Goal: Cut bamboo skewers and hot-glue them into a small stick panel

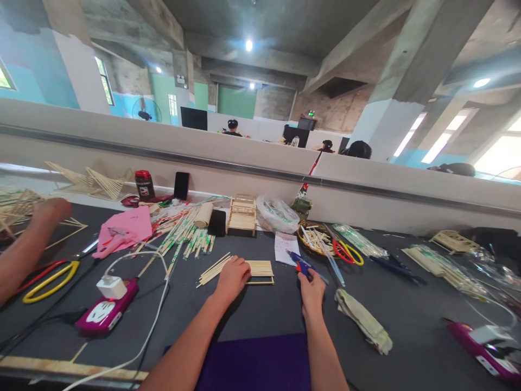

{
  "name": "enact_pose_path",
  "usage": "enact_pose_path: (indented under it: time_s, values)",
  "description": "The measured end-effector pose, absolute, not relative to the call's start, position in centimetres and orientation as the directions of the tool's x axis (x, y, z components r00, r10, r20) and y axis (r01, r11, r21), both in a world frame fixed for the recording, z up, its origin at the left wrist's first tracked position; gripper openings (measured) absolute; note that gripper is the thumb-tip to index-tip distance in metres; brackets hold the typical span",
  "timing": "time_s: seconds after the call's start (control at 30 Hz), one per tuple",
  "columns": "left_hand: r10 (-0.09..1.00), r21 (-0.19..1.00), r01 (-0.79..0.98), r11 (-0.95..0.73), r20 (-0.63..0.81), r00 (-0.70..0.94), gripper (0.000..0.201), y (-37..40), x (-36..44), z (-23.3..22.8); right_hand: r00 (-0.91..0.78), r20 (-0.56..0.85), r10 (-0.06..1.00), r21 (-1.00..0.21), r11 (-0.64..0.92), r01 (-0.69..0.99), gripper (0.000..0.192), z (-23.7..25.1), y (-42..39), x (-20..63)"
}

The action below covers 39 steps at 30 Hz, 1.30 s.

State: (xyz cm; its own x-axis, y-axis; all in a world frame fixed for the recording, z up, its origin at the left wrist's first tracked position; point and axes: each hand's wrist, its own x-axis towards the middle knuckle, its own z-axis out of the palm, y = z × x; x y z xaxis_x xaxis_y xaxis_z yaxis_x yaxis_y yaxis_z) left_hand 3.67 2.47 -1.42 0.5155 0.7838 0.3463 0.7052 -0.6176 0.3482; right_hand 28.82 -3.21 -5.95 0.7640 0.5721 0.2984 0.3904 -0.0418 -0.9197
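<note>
1. The right hand (312, 293) at 5 o'clock has its fingers wrapped round a blue glue gun (302, 264), nozzle toward 10 o'clock.
2. The left hand (233, 278) lies fingers together, pressing a flat panel of pale sticks (260, 270) at table centre.
3. At 12 o'clock stands a small stick frame (242, 215).
</note>
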Motion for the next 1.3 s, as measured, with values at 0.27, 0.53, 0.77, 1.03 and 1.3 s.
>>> enact_pose_path:
  time_s: [0.27, 0.53, 0.77, 1.03, 1.3]
  values:
    - [0.952, 0.758, 0.615, -0.217, 0.303, -0.037, 0.015, 4.3, -0.4, -0.9, 0.368, 0.452, 0.813, -0.647, 0.015, 0.762, 0.029, -3.5, -3.9, 25.3]
    - [0.976, 0.462, 0.877, -0.129, 0.214, 0.031, 0.023, 4.1, -2.7, -1.2, 0.143, 0.422, 0.895, -0.465, 0.078, 0.882, 0.019, -4.3, -2.8, 23.5]
    - [0.988, 0.375, 0.921, -0.107, 0.146, 0.056, 0.007, 3.6, -2.6, -1.2, 0.173, 0.374, 0.911, -0.475, 0.028, 0.879, 0.013, -5.3, -2.2, 23.8]
    - [0.995, 0.369, 0.929, -0.017, 0.1, -0.022, 0.011, 4.1, -3.0, -1.7, 0.243, 0.287, 0.927, -0.604, -0.022, 0.797, 0.014, -4.5, -2.8, 23.8]
    - [0.993, 0.418, 0.906, 0.057, 0.07, -0.095, 0.014, 4.2, -3.0, -1.4, 0.321, 0.181, 0.93, -0.96, 0.096, 0.264, 0.029, -2.5, -3.1, 24.3]
